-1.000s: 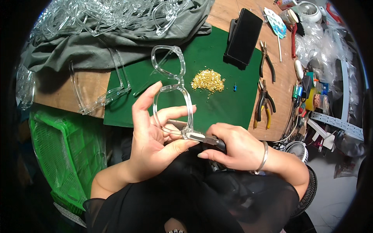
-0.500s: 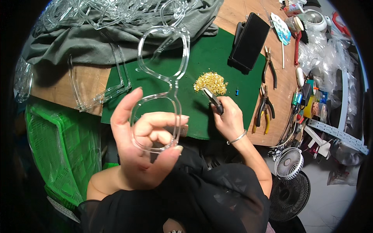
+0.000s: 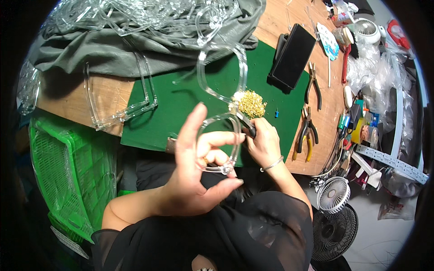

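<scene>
My left hand is raised above the front of the table, its fingers gripping the lower lens ring of a clear plastic eyeglass frame. The frame stands upright in view, without arms attached that I can make out. My right hand is closed on pliers with a dark handle. Their silver jaws point up and left, at the bridge of the frame; whether they touch it is unclear. Just behind the jaws lies a heap of tiny gold-coloured metal pieces on a green mat.
Clear frames pile up on a grey cloth; more lie at left. A phone, a blue pin and two other pliers are on the right. Green crates stand at lower left, fans at lower right.
My left hand has moved right with the eyeglass frame, bringing its bridge to the pliers' jaws. My right hand has shifted only slightly. The whole view has also shifted a little.
</scene>
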A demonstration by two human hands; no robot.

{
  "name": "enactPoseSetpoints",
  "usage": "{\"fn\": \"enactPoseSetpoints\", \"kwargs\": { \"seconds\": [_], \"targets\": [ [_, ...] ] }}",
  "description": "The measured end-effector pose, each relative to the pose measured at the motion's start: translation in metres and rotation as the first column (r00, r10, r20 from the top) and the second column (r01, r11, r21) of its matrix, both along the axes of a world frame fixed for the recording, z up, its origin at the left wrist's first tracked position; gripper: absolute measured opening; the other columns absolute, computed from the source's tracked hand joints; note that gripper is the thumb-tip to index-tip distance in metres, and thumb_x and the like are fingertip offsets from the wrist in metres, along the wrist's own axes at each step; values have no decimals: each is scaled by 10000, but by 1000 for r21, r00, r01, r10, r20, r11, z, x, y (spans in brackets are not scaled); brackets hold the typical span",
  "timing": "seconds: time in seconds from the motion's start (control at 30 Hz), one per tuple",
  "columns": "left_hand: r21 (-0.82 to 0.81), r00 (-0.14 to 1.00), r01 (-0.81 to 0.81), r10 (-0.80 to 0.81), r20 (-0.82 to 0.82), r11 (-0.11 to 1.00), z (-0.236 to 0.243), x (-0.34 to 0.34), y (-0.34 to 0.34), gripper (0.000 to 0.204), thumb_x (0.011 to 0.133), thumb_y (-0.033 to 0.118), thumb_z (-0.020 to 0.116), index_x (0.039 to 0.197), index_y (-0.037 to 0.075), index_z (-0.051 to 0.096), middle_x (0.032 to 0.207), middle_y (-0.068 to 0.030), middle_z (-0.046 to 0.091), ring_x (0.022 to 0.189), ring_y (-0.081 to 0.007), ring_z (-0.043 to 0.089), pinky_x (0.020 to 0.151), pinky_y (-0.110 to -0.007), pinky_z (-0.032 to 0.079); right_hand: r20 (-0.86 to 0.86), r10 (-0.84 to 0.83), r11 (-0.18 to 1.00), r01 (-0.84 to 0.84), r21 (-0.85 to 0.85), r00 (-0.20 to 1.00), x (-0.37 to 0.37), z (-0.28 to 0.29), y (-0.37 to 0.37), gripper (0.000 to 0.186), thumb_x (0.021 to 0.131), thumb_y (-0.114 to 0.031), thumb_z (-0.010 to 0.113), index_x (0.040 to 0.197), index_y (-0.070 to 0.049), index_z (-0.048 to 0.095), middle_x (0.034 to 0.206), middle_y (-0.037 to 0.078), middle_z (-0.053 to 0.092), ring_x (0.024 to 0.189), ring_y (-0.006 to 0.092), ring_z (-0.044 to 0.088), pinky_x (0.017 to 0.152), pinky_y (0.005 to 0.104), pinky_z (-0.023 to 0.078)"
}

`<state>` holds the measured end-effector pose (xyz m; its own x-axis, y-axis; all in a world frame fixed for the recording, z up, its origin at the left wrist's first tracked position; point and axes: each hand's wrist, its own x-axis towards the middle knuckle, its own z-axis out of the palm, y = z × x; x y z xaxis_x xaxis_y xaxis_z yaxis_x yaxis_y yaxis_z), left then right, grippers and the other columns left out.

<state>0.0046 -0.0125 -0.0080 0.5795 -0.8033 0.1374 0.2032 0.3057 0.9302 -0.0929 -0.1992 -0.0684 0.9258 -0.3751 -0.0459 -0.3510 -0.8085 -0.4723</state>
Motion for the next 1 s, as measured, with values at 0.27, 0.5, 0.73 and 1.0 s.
{"fn": "enactPoseSetpoints", "kwargs": {
  "seconds": [0.27,0.5,0.73,1.0],
  "targets": [
    [-29,986,-111,114,123,993,-10,-5,3,941,724,-128,617,1388,26,-31,1325,-235,305,1079,-257,530,766,-284,499,359,51,699,-290,654,932,6,81,30,135,705,68,589,807,-15,558,764,75,567,685,199,545,623,286,440],
    [57,974,-32,19,226,998,1,-5,12,965,753,-116,609,1382,74,-98,1252,-278,428,939,-236,613,827,-314,480,664,128,697,-543,468,737,18,65,41,105,784,-102,669,802,-38,589,726,66,597,650,207,581,612,311,434],
    [25,955,-63,54,290,998,0,-9,11,955,749,-110,620,1381,53,-78,1229,-283,449,887,-244,636,800,-316,490,686,123,647,-582,492,717,19,67,42,131,773,-112,683,790,-25,586,716,66,598,630,208,569,601,306,434],
    [20,954,-51,42,297,999,3,-11,8,950,749,-112,619,1380,39,-76,1221,-284,455,882,-240,637,794,-308,493,675,116,642,-574,509,729,16,71,39,125,744,-76,703,781,-29,593,708,59,594,631,200,566,604,305,430]
  ]
}}
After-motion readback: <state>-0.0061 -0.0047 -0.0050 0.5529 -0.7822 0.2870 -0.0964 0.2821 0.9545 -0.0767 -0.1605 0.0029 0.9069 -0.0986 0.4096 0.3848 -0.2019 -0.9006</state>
